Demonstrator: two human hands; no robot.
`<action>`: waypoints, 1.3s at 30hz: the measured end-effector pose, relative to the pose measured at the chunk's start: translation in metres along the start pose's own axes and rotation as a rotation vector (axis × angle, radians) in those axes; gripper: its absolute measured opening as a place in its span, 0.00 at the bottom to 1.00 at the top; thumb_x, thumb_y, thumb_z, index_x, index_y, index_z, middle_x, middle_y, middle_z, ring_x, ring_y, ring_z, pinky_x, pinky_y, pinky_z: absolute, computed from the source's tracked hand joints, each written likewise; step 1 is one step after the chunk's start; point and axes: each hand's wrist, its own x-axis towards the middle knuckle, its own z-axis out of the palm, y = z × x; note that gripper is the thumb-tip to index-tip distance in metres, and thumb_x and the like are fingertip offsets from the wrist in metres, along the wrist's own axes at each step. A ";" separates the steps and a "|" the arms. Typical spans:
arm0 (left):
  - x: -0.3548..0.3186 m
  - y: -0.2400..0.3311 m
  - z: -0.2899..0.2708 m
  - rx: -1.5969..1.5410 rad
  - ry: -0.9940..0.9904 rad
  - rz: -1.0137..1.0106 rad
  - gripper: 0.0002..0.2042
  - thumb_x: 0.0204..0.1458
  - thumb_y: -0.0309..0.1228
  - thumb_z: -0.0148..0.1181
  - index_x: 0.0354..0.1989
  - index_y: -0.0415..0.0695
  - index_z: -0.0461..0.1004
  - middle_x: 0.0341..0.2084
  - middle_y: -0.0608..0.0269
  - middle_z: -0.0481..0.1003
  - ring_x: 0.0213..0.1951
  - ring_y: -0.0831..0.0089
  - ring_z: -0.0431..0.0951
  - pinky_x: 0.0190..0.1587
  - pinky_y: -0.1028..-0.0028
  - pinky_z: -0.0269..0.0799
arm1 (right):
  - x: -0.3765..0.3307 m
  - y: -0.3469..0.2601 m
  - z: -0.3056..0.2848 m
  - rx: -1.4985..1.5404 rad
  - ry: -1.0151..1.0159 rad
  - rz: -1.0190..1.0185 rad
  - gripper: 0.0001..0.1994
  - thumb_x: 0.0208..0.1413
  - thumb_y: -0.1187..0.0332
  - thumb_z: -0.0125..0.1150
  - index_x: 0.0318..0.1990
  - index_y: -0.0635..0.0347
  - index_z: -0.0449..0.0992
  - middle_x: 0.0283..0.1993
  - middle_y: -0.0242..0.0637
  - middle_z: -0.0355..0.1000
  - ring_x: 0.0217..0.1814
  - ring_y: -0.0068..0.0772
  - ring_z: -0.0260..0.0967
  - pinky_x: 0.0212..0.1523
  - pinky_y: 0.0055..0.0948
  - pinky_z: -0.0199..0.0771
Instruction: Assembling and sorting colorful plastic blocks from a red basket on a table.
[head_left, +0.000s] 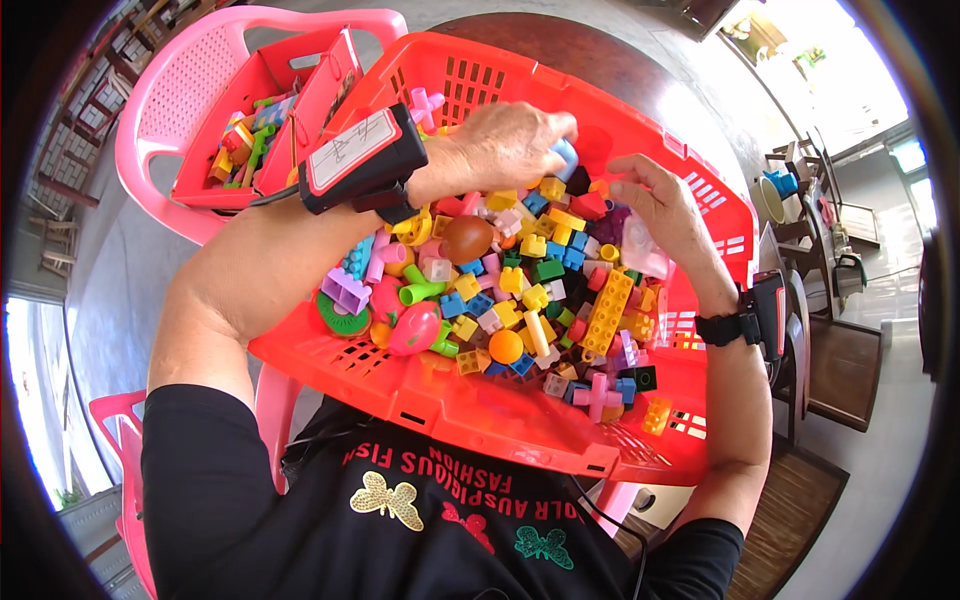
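The left hand point(505, 143) is gripping a blue piece point(567, 156); the right hand point(660, 202) is hanging open. Blocks point(548, 270), lying loosely heaped, could be sliding if nudged.

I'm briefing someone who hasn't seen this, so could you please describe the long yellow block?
Find the big red basket. In its right half, nearer the person than their right hand, lies the yellow block. It is far longer than the blocks around it.
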 end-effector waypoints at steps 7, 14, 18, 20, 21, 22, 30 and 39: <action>-0.005 -0.020 -0.005 0.597 -0.032 -0.099 0.08 0.48 0.31 0.53 0.36 0.42 0.71 0.30 0.52 0.73 0.36 0.53 0.76 0.34 0.56 0.71 | -0.007 0.005 0.008 -0.595 -0.187 -0.253 0.06 0.47 0.72 0.57 0.32 0.63 0.72 0.30 0.43 0.69 0.34 0.47 0.70 0.36 0.37 0.71; -0.005 -0.032 0.005 0.922 0.225 0.092 0.07 0.45 0.29 0.55 0.33 0.44 0.72 0.31 0.59 0.69 0.37 0.61 0.74 0.40 0.62 0.68 | -0.024 0.013 0.038 -0.941 -0.462 -0.065 0.14 0.43 0.70 0.59 0.40 0.58 0.71 0.36 0.43 0.69 0.36 0.48 0.71 0.37 0.41 0.72; -0.006 -0.017 0.024 0.602 0.007 0.312 0.11 0.40 0.30 0.59 0.34 0.45 0.71 0.30 0.59 0.69 0.36 0.63 0.74 0.38 0.65 0.70 | -0.025 0.010 0.040 -0.984 -0.471 -0.099 0.10 0.43 0.72 0.56 0.36 0.60 0.72 0.34 0.44 0.70 0.34 0.47 0.72 0.33 0.41 0.72; -0.010 -0.012 0.027 0.525 -0.088 0.373 0.13 0.36 0.30 0.61 0.33 0.43 0.72 0.30 0.58 0.70 0.35 0.61 0.75 0.38 0.65 0.71 | -0.025 0.013 0.042 -0.980 -0.459 -0.152 0.07 0.45 0.72 0.52 0.33 0.61 0.72 0.33 0.45 0.70 0.31 0.46 0.73 0.30 0.40 0.73; -0.012 -0.008 0.027 0.466 -0.223 0.326 0.13 0.35 0.30 0.62 0.32 0.43 0.73 0.30 0.58 0.70 0.36 0.61 0.75 0.38 0.65 0.71 | -0.025 0.013 0.043 -0.946 -0.420 -0.189 0.07 0.46 0.73 0.52 0.34 0.61 0.72 0.34 0.45 0.70 0.31 0.46 0.73 0.30 0.40 0.73; -0.014 -0.005 0.027 0.405 -0.357 0.278 0.13 0.34 0.30 0.62 0.31 0.42 0.73 0.30 0.58 0.71 0.36 0.60 0.75 0.38 0.64 0.71 | -0.024 0.012 0.044 -0.911 -0.382 -0.226 0.08 0.46 0.73 0.51 0.35 0.60 0.72 0.36 0.45 0.69 0.31 0.45 0.73 0.29 0.40 0.73; -0.014 -0.010 0.031 0.497 -0.169 0.316 0.15 0.35 0.30 0.62 0.34 0.41 0.73 0.34 0.54 0.70 0.39 0.55 0.74 0.39 0.61 0.71 | -0.021 0.011 0.045 -0.824 -0.263 -0.172 0.17 0.43 0.77 0.56 0.44 0.59 0.71 0.48 0.42 0.63 0.38 0.45 0.71 0.34 0.39 0.72; -0.012 -0.015 0.022 0.507 -0.068 0.135 0.13 0.42 0.24 0.56 0.39 0.43 0.72 0.32 0.52 0.70 0.38 0.53 0.74 0.37 0.58 0.72 | -0.011 0.003 0.020 -0.716 -0.245 -0.172 0.14 0.46 0.74 0.54 0.43 0.57 0.73 0.40 0.44 0.67 0.41 0.46 0.70 0.42 0.39 0.71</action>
